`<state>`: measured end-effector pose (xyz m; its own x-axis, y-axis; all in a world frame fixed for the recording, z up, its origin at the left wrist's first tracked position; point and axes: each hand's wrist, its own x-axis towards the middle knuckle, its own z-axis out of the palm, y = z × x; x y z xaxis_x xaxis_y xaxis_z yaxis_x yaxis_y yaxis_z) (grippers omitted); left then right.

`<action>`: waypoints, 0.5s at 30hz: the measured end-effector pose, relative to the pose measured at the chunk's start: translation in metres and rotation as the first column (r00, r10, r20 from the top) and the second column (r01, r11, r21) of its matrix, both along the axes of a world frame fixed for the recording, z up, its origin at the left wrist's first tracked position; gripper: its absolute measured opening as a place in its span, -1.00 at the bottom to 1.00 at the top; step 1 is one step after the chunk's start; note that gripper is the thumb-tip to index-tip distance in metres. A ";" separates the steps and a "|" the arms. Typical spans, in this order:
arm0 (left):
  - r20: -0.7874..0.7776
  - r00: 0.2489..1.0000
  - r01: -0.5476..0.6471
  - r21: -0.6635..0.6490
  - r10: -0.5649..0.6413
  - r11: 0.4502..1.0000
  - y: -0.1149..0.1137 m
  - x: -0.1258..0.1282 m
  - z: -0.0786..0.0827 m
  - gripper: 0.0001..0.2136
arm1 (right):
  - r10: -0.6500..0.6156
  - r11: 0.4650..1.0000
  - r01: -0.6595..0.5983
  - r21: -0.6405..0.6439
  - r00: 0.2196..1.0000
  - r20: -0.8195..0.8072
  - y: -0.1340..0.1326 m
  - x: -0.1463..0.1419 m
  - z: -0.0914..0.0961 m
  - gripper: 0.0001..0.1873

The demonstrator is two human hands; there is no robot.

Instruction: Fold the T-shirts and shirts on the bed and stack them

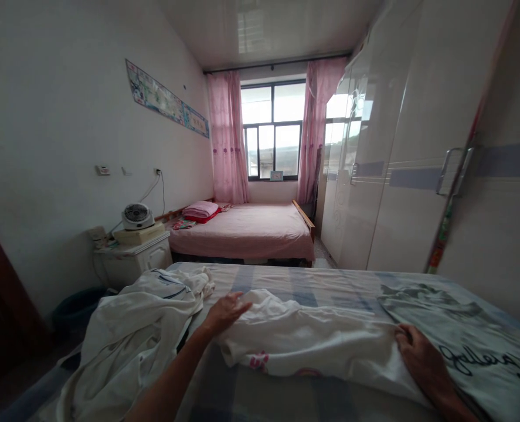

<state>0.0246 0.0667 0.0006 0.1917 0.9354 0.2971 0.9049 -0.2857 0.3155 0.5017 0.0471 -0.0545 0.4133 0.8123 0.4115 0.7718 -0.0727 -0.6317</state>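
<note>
A white garment with a pink print (312, 340) lies folded lengthwise across the near bed; I cannot tell its exact kind. My left hand (227, 310) is at its left end, fingers stretched out and apart, at the fabric's upper edge. At the other end, my right hand (418, 351) has its fingers curled on the garment's edge, pinching the cloth. To the left is a rumpled heap of off-white clothing (128, 328). A pale green-grey garment with dark lettering (475, 334) is spread flat on the right.
The near bed has a blue-and-white checked sheet (286, 281). Beyond stands a pink-covered bed (260, 228). A small fan (137, 215) sits on a white nightstand (132, 258) at left, above a dark basin (77, 310). White wardrobes (400, 146) line the right side.
</note>
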 end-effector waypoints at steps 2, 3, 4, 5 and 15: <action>-0.066 0.997 -0.031 -0.046 0.028 0.998 -0.010 0.010 0.004 -0.66 | 0.021 1.000 -0.021 -0.017 1.000 0.018 0.000 0.000 0.000 -0.79; -0.102 0.993 -0.062 -0.069 0.055 0.996 -0.014 0.014 0.008 -0.67 | 0.027 0.999 -0.027 -0.030 0.999 0.026 -0.001 0.000 0.000 -0.76; -0.150 0.985 -0.092 -0.081 0.079 0.992 -0.018 0.017 0.012 -0.73 | 0.029 0.999 -0.028 -0.044 0.999 0.031 -0.001 0.000 0.001 -0.73; -0.205 0.973 -0.121 -0.080 0.102 0.989 -0.022 0.020 0.018 -0.78 | 0.028 0.998 -0.026 -0.053 0.999 0.034 -0.002 0.000 0.003 -0.69; -0.269 0.956 -0.107 0.059 0.119 0.993 -0.046 0.022 0.030 -0.71 | 0.099 0.991 -0.075 -0.109 0.969 0.228 -0.008 0.004 0.014 -0.65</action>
